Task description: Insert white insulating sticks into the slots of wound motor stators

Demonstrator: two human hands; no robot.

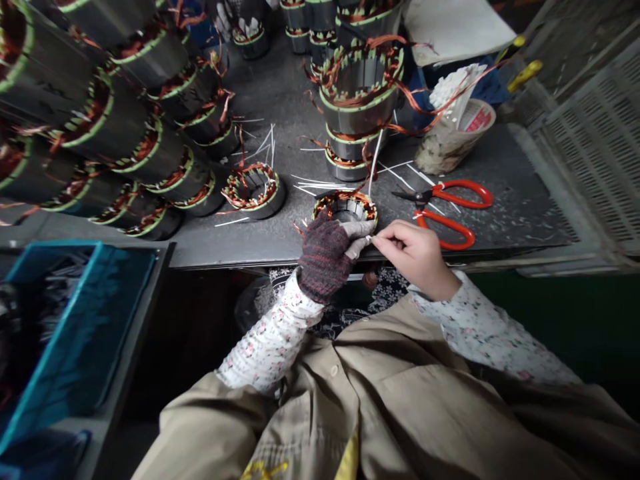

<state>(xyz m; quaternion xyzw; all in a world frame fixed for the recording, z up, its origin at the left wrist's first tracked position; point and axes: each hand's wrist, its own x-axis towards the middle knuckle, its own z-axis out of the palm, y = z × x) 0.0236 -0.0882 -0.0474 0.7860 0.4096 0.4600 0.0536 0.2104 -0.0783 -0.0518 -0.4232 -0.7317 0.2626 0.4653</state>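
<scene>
A motor stator (370,208), a steel ring with copper windings and pale green slot liners, sits at the bench's front edge. My left hand (327,257), in a dark knitted glove with whitish fingertips, is closed on its near side and hides part of it. My bare right hand (415,257) pinches the end of a thin white cord beside the left fingertips; most of that cord is hidden. A long white strip (376,163) sticks up from the stator's far rim. Red-handled scissors (433,200) lie open to the right of the stator.
Another stator (267,200) stands to the left, with stacked stators (360,110) behind. Rows of stators (130,133) fill the left. Loose white strips (320,183) lie about. A tape-wrapped cup (445,143) stands right; a blue crate (97,320) is at lower left. Someone's gloved hands (245,27) show opposite.
</scene>
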